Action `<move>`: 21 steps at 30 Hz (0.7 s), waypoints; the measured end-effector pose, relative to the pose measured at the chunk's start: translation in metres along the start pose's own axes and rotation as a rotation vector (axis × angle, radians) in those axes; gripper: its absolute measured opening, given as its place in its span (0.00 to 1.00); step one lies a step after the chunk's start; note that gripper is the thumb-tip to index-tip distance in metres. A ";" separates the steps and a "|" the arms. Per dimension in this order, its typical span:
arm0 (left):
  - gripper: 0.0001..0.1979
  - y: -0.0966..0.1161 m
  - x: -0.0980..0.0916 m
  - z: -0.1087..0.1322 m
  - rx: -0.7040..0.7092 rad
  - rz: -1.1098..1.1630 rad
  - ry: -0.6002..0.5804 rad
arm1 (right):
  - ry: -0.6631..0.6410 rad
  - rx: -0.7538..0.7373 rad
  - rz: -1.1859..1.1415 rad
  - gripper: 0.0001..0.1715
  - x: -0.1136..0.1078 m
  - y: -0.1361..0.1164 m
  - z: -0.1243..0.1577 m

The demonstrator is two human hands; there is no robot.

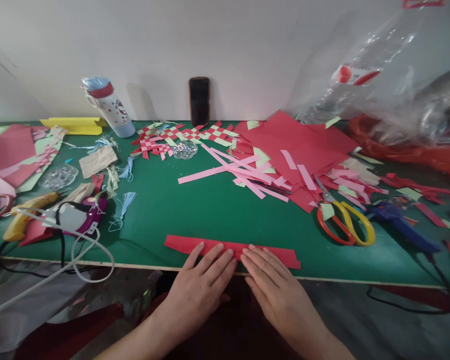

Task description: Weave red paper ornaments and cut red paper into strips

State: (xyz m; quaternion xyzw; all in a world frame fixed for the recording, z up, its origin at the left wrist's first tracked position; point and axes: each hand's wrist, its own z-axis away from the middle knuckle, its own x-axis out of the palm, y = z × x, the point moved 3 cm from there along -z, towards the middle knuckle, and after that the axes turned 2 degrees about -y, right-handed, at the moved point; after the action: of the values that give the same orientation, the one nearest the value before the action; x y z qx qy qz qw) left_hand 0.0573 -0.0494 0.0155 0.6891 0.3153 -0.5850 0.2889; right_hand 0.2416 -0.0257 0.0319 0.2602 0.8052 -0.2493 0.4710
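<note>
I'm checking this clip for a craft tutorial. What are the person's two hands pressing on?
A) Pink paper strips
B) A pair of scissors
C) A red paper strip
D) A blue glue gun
C. The left hand and right hand lie flat on the red paper strip at the green table's near edge.

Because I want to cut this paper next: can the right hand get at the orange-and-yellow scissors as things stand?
Probably yes. The right hand rests on the red paper strip, and the scissors lie ahead to its right, with only green tabletop between.
</note>
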 end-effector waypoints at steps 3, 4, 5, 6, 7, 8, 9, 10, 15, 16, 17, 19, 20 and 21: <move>0.30 -0.003 -0.001 0.001 0.011 0.014 0.013 | -0.026 -0.007 0.027 0.23 0.008 0.001 0.007; 0.31 -0.005 -0.002 0.002 0.012 0.017 0.016 | -0.030 -0.009 0.028 0.24 0.009 0.002 0.009; 0.31 -0.008 -0.002 0.004 0.011 0.017 0.015 | -0.033 -0.009 0.024 0.25 0.010 0.002 0.011; 0.31 -0.011 -0.003 0.006 0.009 0.014 0.012 | -0.034 -0.009 0.018 0.26 0.010 0.002 0.012; 0.32 -0.015 -0.004 0.008 0.008 0.010 0.008 | -0.033 -0.008 0.012 0.26 0.010 0.003 0.012; 0.32 -0.019 -0.006 0.011 0.006 0.004 0.002 | -0.034 -0.010 0.006 0.27 0.009 0.003 0.012; 0.32 -0.023 -0.007 0.014 0.004 -0.003 -0.002 | -0.035 -0.011 0.001 0.27 0.009 0.003 0.011; 0.32 -0.028 -0.009 0.017 0.000 -0.011 -0.005 | -0.037 -0.013 -0.002 0.27 0.009 0.004 0.011; 0.27 -0.048 -0.016 0.034 -0.018 -0.094 0.015 | -0.021 -0.035 0.007 0.27 0.005 0.004 0.008; 0.27 -0.051 -0.017 0.038 -0.013 -0.117 0.008 | -0.019 -0.044 0.016 0.27 0.005 0.004 0.008; 0.27 -0.055 -0.017 0.042 -0.012 -0.139 -0.001 | -0.019 -0.054 0.027 0.27 0.005 0.004 0.008; 0.28 -0.062 -0.017 0.051 -0.019 -0.172 -0.027 | -0.035 -0.075 0.055 0.25 0.006 0.004 0.009; 0.28 -0.066 -0.017 0.056 -0.031 -0.180 -0.036 | -0.046 -0.084 0.067 0.25 0.006 0.004 0.009; 0.28 -0.070 -0.018 0.060 -0.043 -0.184 -0.041 | -0.054 -0.089 0.077 0.24 0.007 0.004 0.010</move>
State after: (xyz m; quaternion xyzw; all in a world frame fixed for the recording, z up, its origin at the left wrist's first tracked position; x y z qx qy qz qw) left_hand -0.0360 -0.0530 0.0220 0.6388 0.3839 -0.6161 0.2548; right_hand 0.2476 -0.0277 0.0211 0.2628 0.7919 -0.2019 0.5128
